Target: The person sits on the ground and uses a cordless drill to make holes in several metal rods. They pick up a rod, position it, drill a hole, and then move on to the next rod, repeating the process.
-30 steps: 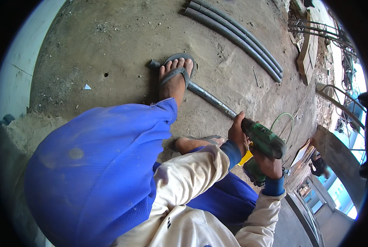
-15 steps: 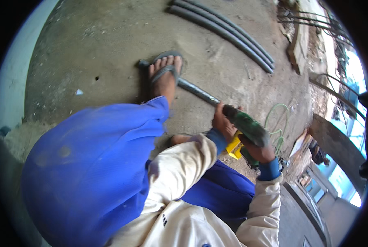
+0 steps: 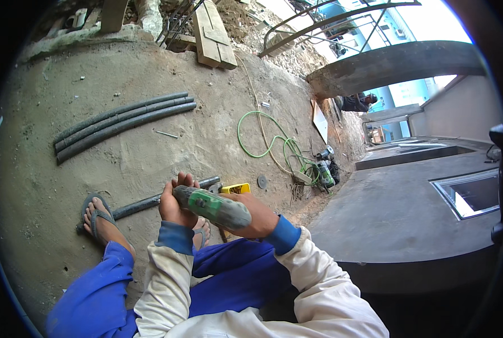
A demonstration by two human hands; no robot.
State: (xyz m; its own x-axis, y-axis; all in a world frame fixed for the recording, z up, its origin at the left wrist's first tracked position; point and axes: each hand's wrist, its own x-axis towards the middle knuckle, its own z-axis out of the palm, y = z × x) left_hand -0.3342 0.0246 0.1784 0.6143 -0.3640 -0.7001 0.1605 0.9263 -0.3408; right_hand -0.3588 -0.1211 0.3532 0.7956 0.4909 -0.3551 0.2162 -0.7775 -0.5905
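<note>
Across the front of me lies a green and black power drill (image 3: 209, 206), its nose toward the left. My right hand (image 3: 258, 215) is closed round its rear part; the fingers are mostly hidden under it. At the nose my left hand (image 3: 174, 209) is cupped palm up, its fingers curled up behind the drill's front end; the bit does not show. Beneath, a dark pipe (image 3: 137, 207) lies on the ground under my sandalled left foot (image 3: 103, 220). Just beyond the right hand stands a small yellow box (image 3: 238, 188), its contents too small to name.
Several dark pipes (image 3: 124, 121) lie together at the far left. A green cable (image 3: 250, 151) loops toward a green power tool (image 3: 325, 173). A dark disc (image 3: 262, 181) lies nearby. Wooden planks (image 3: 213, 39) are beyond. Another person (image 3: 357, 102) is in the background, near a grey ledge (image 3: 386, 208).
My view has swung to the right. The drill has turned, so its nose now points left instead of along the pipe. My left hand has shifted to a palm-up cup at the nose.
</note>
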